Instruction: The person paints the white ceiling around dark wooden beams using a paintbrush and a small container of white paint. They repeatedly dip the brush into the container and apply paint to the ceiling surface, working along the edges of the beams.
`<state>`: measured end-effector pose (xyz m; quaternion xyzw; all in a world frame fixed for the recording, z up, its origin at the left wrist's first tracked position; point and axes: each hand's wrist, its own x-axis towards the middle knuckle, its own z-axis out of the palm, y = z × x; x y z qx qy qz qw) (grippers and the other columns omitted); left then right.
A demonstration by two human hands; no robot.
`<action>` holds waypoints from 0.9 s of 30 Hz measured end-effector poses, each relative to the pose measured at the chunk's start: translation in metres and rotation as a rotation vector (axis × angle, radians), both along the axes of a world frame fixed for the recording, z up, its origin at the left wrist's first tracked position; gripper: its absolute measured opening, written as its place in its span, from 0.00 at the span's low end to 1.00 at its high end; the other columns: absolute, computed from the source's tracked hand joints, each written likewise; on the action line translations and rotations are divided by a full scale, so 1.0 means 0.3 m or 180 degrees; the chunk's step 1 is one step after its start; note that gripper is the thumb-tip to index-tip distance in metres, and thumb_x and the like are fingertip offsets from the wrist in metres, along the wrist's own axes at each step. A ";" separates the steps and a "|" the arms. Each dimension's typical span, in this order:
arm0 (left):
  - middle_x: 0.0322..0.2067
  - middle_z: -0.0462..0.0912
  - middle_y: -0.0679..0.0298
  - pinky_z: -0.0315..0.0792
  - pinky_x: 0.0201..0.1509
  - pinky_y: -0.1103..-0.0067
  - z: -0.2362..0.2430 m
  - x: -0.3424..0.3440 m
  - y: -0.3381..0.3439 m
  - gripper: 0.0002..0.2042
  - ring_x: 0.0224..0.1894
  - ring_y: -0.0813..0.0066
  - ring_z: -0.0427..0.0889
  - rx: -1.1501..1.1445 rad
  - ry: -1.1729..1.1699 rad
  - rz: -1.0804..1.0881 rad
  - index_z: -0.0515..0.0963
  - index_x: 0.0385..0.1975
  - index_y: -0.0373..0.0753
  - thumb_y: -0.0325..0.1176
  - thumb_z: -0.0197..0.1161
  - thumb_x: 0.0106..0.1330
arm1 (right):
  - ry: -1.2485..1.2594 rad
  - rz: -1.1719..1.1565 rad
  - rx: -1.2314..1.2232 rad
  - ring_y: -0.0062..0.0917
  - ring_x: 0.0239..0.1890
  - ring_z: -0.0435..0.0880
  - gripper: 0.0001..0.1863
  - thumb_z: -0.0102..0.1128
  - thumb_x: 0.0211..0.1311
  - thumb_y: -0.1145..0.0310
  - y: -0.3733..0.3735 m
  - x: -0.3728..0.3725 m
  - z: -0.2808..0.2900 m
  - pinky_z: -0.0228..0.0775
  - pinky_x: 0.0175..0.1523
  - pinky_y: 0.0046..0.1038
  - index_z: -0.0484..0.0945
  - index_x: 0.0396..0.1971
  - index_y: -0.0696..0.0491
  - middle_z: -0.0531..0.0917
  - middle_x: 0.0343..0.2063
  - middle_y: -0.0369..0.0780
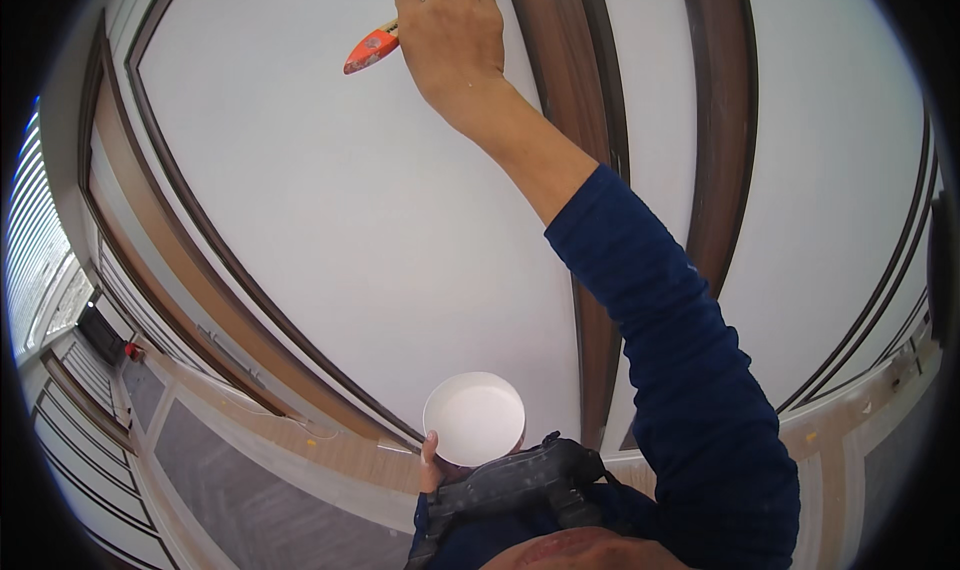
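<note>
My right arm, in a dark blue sleeve, reaches up to the top of the view. There my right hand (pixel 455 35) is closed round a paintbrush (pixel 372 50) with an orange-tipped, paint-marked handle. White bristles show just past the fingers, beside a dark brown wooden trim strip (pixel 570 60) on the white wall panel (pixel 330 200). Low in front of my body, my left hand (pixel 430 462) grips the side of a round white tub (pixel 474 415), thumb near the rim. Its inside looks white; how full it is I cannot tell. The other left fingers are hidden.
Another dark trim strip (pixel 722 100) runs down the wall to the right. A wood-framed opening (pixel 190 230) and a railing (pixel 90 450) lie to the left. Grey floor covering (pixel 260 490) is spread below. A black strapped pack (pixel 530 480) sits on my chest.
</note>
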<state>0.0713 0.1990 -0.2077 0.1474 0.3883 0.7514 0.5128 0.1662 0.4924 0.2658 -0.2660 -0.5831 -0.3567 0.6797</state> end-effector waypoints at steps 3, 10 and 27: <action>0.69 0.71 0.46 0.75 0.69 0.54 -0.035 -0.011 0.020 0.44 0.68 0.47 0.76 0.0183 -0.0231 -0.0028 0.59 0.77 0.38 0.59 0.66 0.68 | 0.0000 -0.0013 -0.0060 0.29 0.44 0.79 0.04 0.63 0.60 0.67 -0.009 0.006 -0.012 0.74 0.47 0.30 0.85 0.31 0.49 0.79 0.37 0.38; 0.67 0.74 0.47 0.76 0.67 0.56 -0.021 0.003 0.016 0.43 0.65 0.49 0.78 0.0176 -0.0312 0.0029 0.60 0.76 0.37 0.58 0.65 0.68 | -0.0077 0.0116 -0.0034 0.33 0.42 0.79 0.06 0.74 0.51 0.71 -0.001 0.012 -0.097 0.74 0.46 0.33 0.86 0.28 0.52 0.80 0.35 0.40; 0.62 0.79 0.50 0.80 0.62 0.63 -0.073 -0.052 0.021 0.41 0.59 0.56 0.83 -0.0077 -0.0120 0.0121 0.66 0.72 0.35 0.58 0.66 0.68 | -0.0184 0.0016 -0.0086 0.30 0.39 0.75 0.07 0.73 0.44 0.73 -0.004 0.035 -0.291 0.70 0.41 0.30 0.81 0.22 0.49 0.74 0.32 0.38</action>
